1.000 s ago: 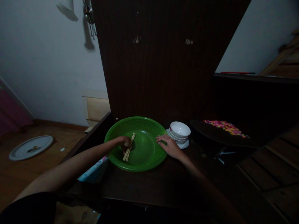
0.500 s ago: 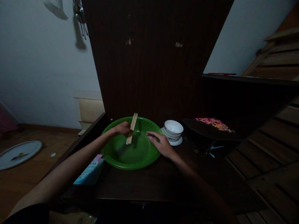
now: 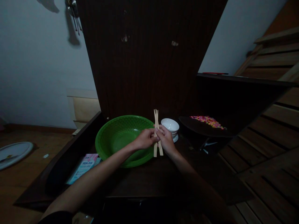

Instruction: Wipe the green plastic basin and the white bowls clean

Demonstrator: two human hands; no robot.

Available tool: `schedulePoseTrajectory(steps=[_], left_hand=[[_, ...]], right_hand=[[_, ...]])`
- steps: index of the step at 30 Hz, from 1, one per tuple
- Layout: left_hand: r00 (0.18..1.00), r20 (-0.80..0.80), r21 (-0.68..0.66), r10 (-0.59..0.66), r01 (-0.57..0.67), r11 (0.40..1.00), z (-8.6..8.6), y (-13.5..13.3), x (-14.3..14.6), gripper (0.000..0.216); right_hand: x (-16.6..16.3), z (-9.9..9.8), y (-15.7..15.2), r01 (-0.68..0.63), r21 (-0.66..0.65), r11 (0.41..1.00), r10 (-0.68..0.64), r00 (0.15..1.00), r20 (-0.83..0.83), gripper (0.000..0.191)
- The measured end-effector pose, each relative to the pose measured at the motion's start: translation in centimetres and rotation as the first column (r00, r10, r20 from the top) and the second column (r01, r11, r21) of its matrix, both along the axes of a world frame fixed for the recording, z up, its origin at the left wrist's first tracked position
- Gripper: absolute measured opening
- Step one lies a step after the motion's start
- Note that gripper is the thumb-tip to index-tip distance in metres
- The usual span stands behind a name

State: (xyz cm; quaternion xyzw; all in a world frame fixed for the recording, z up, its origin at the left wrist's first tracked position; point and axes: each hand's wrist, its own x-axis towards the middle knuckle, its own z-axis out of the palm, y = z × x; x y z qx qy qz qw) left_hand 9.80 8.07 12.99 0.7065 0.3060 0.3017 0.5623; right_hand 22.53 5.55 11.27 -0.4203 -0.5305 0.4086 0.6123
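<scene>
Several pale wooden chopsticks (image 3: 156, 117) stand crossed in a narrow X between my two hands, over the right rim of a green basin (image 3: 109, 149). My left hand (image 3: 146, 138) closes on them from the left. From the right, my right hand (image 3: 164, 138) grips them too, its thumb lying across their middle. The hands touch each other, and some fingers are hidden behind the chopsticks. Just beyond my right hand, a stack of white bowls (image 3: 170, 125) rests on a white saucer (image 3: 176, 138), partly covered by the hand.
A blue and pink packet (image 3: 83, 168) lies left of the basin on the dark table (image 3: 137, 186). To the right, a dark shelf (image 3: 198, 127) bears small pink and yellow pieces (image 3: 208, 121). A tall dark panel (image 3: 144, 68) rises behind. A white lid-like disc (image 3: 20, 151) lies on the floor.
My left hand has carried the chopsticks rightward from over the basin to my right hand. My right hand, empty before, now grips them too. The view has shifted slightly.
</scene>
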Motion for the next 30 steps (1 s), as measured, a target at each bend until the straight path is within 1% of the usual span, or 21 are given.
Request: schedulePoseTrajectory(steps=[3,6,10,13,17,20,23,27,30], left_hand=[[0.994,0.091,-0.030,0.057,-0.055,0.998,-1.2,-1.1,1.9,0.010],[0.980,0.176,-0.108,0.094,-0.075,0.991,-2.7,-2.4,3.9,0.019],[0.965,0.254,-0.265,0.066,0.004,0.964,-5.2,-4.3,6.7,0.035],[0.954,0.295,-0.358,0.045,0.067,0.931,-7.1,-5.4,8.5,0.046],[0.934,0.344,-0.415,0.098,0.057,0.908,-8.9,-5.8,10.2,0.050],[0.923,0.354,-0.439,0.151,0.022,0.898,-9.8,-5.3,10.7,0.045],[0.916,0.347,-0.466,0.203,-0.020,0.885,-10.5,-4.5,11.0,0.038],[0.916,0.309,-0.512,0.257,-0.068,0.856,-11.6,-3.5,11.4,0.024],[0.929,0.264,-0.548,0.259,-0.076,0.833,-12.4,-2.8,11.5,0.022]], right_hand=[[1.0,0.3,-0.4,0.047,0.032,0.998,-0.046,0.998,-0.048,0.040],[2.4,0.5,-0.7,0.101,0.046,0.994,-0.096,0.992,-0.087,0.038],[4.5,0.1,-0.7,0.128,0.021,0.992,-0.126,0.988,-0.087,0.043],[5.8,-0.6,-0.6,0.093,-0.043,0.995,-0.096,0.994,-0.061,0.047],[7.2,-2.3,-0.9,0.066,-0.136,0.988,-0.061,0.997,0.044,0.050],[8.3,-4.1,-1.5,0.074,-0.196,0.978,-0.054,0.993,0.109,0.049],[9.2,-6.2,-2.2,0.057,-0.263,0.963,-0.008,0.983,0.184,0.051],[9.4,-8.4,-2.3,0.056,-0.270,0.961,0.023,0.960,0.280,0.052],[9.5,-9.3,-1.5,0.084,-0.271,0.959,0.021,0.932,0.362,0.051]])
